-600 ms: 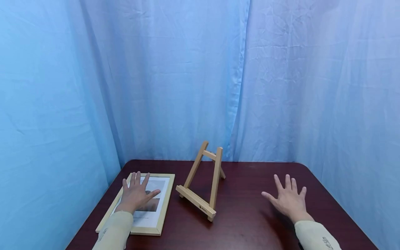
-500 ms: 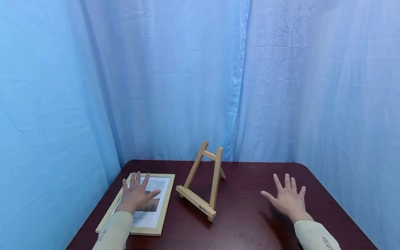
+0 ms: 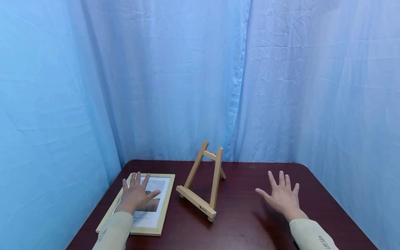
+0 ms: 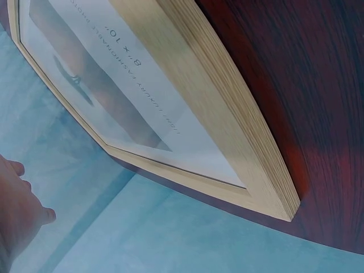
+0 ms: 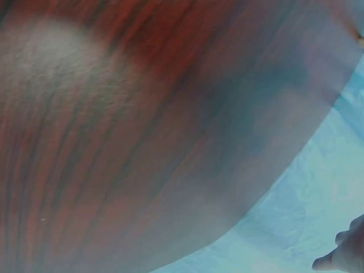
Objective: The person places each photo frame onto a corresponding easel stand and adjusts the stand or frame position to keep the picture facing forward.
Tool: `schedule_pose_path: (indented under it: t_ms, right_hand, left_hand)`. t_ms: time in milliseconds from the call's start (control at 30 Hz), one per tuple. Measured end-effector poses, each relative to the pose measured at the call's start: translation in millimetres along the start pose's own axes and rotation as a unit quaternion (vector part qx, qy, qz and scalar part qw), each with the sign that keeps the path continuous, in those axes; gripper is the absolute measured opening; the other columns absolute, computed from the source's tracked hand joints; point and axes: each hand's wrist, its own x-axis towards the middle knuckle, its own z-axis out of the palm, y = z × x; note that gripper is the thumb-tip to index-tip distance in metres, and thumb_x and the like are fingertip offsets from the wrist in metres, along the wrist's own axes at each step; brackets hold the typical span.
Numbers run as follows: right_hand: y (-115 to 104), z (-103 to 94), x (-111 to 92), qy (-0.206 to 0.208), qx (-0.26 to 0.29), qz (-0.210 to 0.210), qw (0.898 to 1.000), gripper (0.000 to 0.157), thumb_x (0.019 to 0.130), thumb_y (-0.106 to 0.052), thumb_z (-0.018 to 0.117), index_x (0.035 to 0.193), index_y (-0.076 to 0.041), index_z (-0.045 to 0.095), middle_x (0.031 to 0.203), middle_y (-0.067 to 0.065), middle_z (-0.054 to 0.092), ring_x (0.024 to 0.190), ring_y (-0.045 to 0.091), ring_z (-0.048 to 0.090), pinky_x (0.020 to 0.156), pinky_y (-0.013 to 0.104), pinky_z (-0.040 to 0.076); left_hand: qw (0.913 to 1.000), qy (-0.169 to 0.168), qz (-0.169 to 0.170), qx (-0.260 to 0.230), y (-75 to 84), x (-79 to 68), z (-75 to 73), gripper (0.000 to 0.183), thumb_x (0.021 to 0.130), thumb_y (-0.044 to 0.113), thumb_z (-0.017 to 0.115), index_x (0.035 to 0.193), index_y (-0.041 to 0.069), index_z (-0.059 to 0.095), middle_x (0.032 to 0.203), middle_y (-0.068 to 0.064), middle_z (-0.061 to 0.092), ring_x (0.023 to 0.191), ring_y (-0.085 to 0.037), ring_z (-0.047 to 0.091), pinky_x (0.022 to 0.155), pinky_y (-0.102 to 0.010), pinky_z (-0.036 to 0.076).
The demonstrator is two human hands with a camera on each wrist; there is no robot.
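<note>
A picture frame with a pale wood border lies flat on the left side of the table. My left hand is spread over it, fingers straight and holding nothing. In the left wrist view the frame shows printed lettering below its picture, and part of the left hand appears at the left edge. A small wooden easel stands upright in the middle, turned slightly, its ledge bare. To the right of the easel, my right hand hovers above the table with fingers spread, nothing in it.
The dark red-brown table has rounded far corners. Blue curtains hang along its back and both sides, close to the edges. The easel's rear leg reaches back behind its right upright.
My right hand has moved a little left and away from me, toward the easel, fingers still spread. The left hand, picture frame and easel have stayed in place.
</note>
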Motion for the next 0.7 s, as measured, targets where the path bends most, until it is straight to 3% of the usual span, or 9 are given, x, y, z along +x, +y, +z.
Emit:
schedule_pose_path:
  t_ms: [700]
  right_hand:
    - [-70,-25.0,13,0.017,0.015,-0.040,0.999,0.099,0.087,-0.074,0.052,0.158,-0.010,0.026,0.158,0.033,0.013,0.144,0.052,0.009,0.109,0.073,0.000]
  left_hand:
    - [0.9999,-0.002,0.000,0.015,-0.9,-0.8,-6.9,0.096,0.088,0.070,0.055,0.155,0.005,0.032,0.155,-0.036,0.020,0.145,-0.051,0.011,0.109,-0.074,0.001]
